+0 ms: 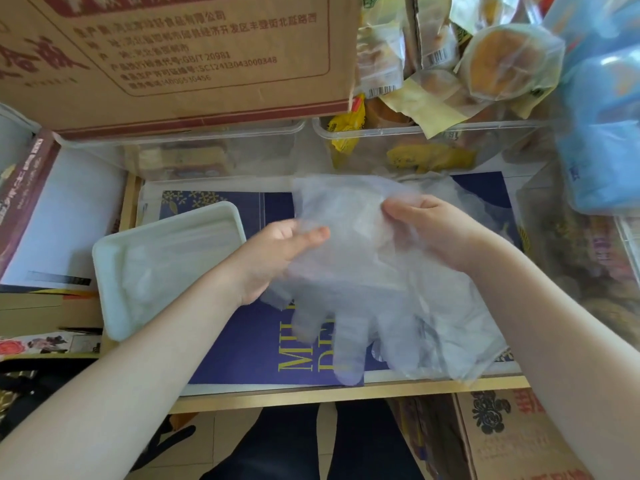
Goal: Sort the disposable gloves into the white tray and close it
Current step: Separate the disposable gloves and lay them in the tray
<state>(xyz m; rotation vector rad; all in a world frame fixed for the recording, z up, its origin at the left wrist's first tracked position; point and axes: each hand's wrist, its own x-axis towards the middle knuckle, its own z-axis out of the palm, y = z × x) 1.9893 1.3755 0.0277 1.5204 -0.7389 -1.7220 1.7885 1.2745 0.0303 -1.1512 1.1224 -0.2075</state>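
A clear disposable glove (360, 299) hangs spread over the blue printed surface, fingers pointing toward me. My left hand (277, 251) pinches its left edge near the cuff. My right hand (436, 230) pinches the upper right part of the same glove. More thin clear plastic lies under and to the right of it. The white tray (107, 265) lies open at the left, tilted, with some clear gloves inside. No lid is visible.
A cardboard box (173, 57) stands at the back on clear plastic bins (381, 133) of wrapped snacks. A blue pack (602, 116) is at the right. Another box (34, 188) lies at the left. The table's front edge (311, 393) is near me.
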